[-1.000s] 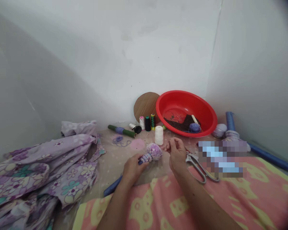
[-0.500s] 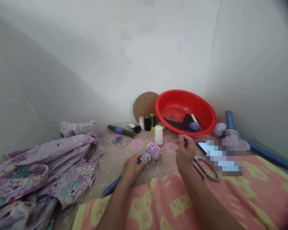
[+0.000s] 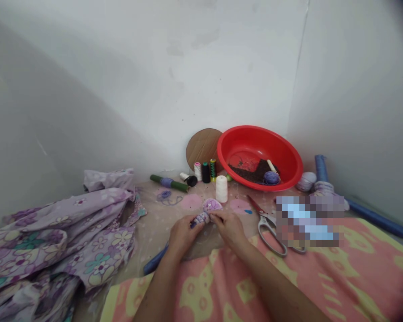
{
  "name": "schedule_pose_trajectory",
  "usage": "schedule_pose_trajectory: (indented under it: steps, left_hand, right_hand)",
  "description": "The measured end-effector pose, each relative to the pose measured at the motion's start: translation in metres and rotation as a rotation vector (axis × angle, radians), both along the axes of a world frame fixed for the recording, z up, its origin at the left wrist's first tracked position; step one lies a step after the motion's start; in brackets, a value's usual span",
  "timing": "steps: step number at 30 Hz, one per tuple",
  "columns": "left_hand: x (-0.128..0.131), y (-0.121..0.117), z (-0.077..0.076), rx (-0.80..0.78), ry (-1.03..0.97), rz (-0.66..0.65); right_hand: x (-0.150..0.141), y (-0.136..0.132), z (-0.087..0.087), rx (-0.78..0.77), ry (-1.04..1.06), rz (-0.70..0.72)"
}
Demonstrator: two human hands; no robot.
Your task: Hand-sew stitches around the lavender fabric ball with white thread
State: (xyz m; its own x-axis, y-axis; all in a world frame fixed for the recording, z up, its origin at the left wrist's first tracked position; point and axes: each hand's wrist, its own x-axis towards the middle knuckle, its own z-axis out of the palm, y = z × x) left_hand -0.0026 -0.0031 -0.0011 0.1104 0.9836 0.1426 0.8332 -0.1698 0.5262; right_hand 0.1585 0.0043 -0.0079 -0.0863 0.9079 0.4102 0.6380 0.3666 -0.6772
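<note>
The left hand (image 3: 182, 236) grips the stick (image 3: 155, 261). The right hand (image 3: 231, 230) touches the cloth ball (image 3: 212, 205). Scissors (image 3: 263, 214) lie to its right.

One camera, worn on the person's head, faces forward and down from the near side of the covered surface (image 3: 149, 210). It looks from above and behind the left hand (image 3: 183, 233) and right hand (image 3: 233, 230), near enough to show both whole, wide enough to reach past the far edge to the pale wall (image 3: 195, 76).
</note>
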Motion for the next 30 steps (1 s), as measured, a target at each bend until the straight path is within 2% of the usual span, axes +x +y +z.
schedule_pose_trajectory:
  steps: [4,11,18,23,30]
  left_hand:
    - [0.0009,-0.0004,0.0015,-0.014,-0.008,0.009]
    - [0.0001,-0.0003,0.0033,-0.028,0.008,0.011]
    - [0.0022,-0.0022,0.0087,-0.057,-0.020,0.038]
    - [0.0013,-0.0003,0.0064,-0.063,-0.020,0.021]
    - [-0.0008,0.0014,0.0023,-0.037,0.001,0.009]
  right_hand:
    - [-0.0039,-0.0053,0.0019,-0.089,-0.154,-0.019]
    - [-0.0036,-0.0058,0.0007,-0.125,-0.270,-0.012]
    - [-0.0030,-0.0065,0.0037,-0.142,-0.304,0.029]
    - [-0.0028,-0.0087,0.0067,-0.144,-0.329,0.029]
    - [-0.0023,-0.0071,0.0022,-0.121,-0.291,0.047]
